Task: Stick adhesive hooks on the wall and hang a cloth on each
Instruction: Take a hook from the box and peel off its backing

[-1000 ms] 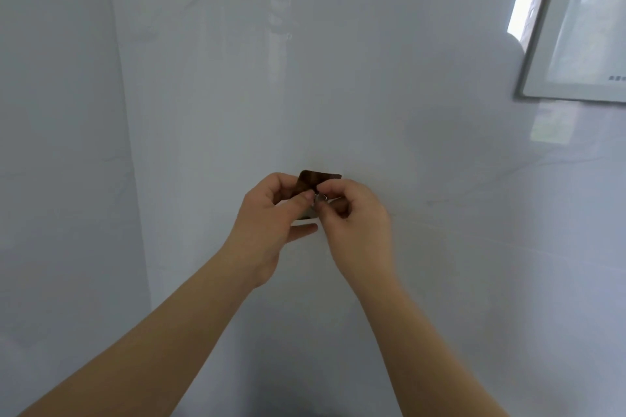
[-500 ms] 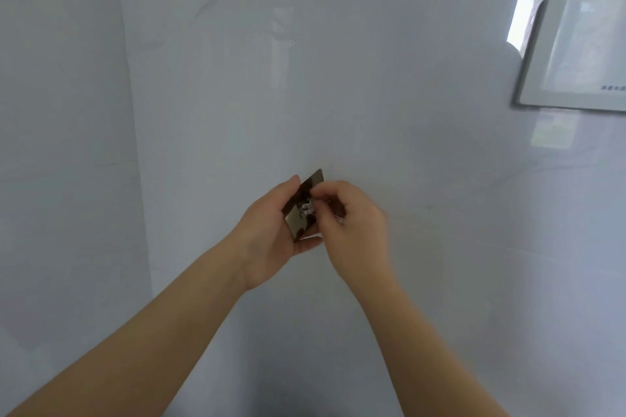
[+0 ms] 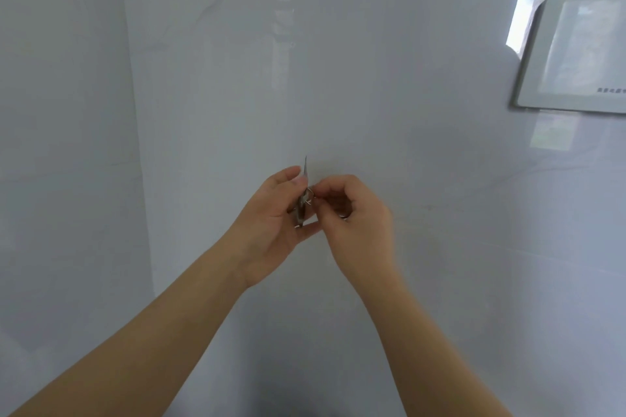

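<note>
You face a glossy pale grey tiled wall (image 3: 389, 112) that meets a side wall at a vertical corner seam on the left. Faint veining and window reflections show on its surface.

Left of centre, your left hand (image 3: 271, 227) is raised in front of the wall. Its thumb and fingers are curled round a thin, square adhesive hook (image 3: 301, 210) with a metallic plate, gripping the plate by its edges. The plate is turned edge-on to the camera and stands nearly upright, so only a narrow sliver and its pointed upper corner show. It is held clear of the wall, not stuck to it. A small silver wire prong projects from its right face.

Just beside it, your right hand (image 3: 359, 220) has its fingers curled, with thumb and forefinger pinching that prong.

At upper right, a white-framed rectangular panel (image 3: 576, 54) is mounted on the wall.
</note>
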`<state>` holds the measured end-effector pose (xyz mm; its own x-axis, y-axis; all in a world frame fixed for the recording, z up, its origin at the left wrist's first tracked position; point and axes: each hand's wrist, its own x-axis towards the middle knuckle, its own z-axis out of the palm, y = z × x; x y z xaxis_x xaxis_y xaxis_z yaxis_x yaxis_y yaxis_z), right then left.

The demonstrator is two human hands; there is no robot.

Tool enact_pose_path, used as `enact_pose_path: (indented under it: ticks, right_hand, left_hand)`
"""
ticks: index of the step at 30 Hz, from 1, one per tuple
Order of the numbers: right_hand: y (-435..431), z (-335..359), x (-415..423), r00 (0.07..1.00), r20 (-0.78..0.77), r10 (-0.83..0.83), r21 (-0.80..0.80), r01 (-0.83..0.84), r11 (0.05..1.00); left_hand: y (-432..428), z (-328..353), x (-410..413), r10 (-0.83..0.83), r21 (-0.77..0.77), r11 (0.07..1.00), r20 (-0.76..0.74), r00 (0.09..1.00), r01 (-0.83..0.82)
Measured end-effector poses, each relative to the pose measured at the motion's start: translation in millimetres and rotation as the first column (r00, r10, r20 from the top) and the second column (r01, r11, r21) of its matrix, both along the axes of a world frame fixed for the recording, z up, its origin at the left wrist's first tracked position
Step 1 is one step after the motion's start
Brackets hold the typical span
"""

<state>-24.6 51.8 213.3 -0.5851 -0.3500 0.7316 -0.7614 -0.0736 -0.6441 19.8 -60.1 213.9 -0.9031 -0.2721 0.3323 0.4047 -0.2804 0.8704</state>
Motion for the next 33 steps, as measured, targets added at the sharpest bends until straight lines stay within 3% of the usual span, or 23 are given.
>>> enact_pose_path:
  ticks: [15, 25, 33]
  right_hand:
    - [1, -4, 4, 0.998, -0.064, -0.006, 0.103, 0.013, 0.995]
    - [-4, -5, 7, 0.998, 0.035, 0.046, 0.062, -0.048, 0.997]
    - [-11, -2, 2, 0.993, -0.117, -0.035, 0.238, 0.062, 0.969]
  left_hand:
    - [17, 0, -3, 0.155, 0.109, 0.983, -0.062, 0.986, -0.148]
    - [14, 6, -10, 0.221, 0.162, 0.966, -0.099, 0.970, -0.203]
    - [18, 10, -11, 0.262, 0.259, 0.938, -0.095, 0.960, -0.231]
